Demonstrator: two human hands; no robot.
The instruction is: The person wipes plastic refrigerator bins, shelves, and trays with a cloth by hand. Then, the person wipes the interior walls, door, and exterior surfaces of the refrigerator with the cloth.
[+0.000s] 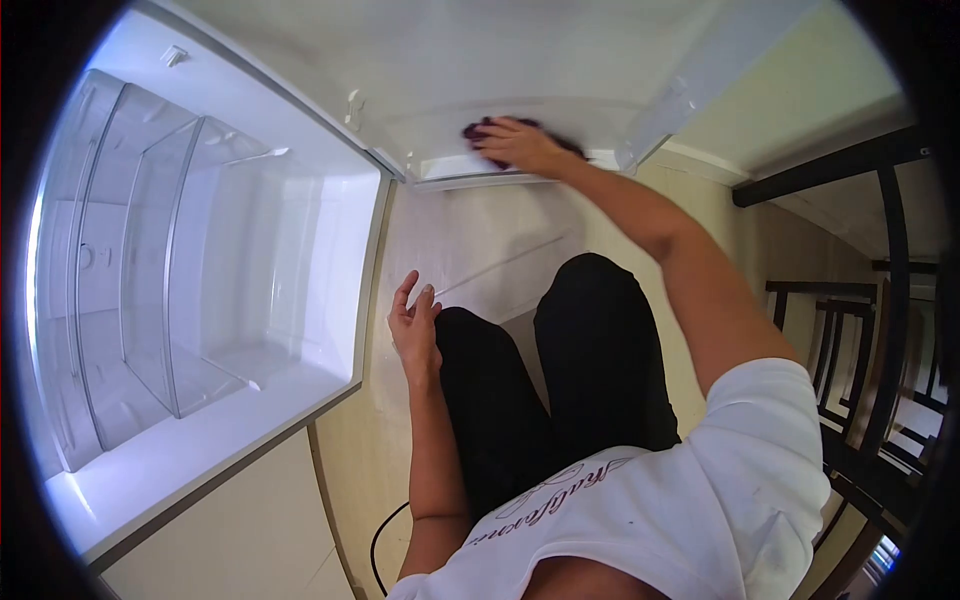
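Observation:
A dark maroon cloth (562, 146) lies under my right hand (515, 146), pressed against the lower inside of the open white fridge door (600, 60). My right arm is stretched forward, its fingers spread over the cloth. My left hand (415, 325) is raised beside my left knee, touching nothing, with its fingers apart and slightly bent. To the left stands the open fridge compartment (290, 260), lit inside, with clear glass shelves (150, 250).
Dark chair or table frames (890, 300) stand at the right. Pale floor tiles (480, 225) lie between my knees and the door. A thin black cable (375, 545) curves near my left elbow.

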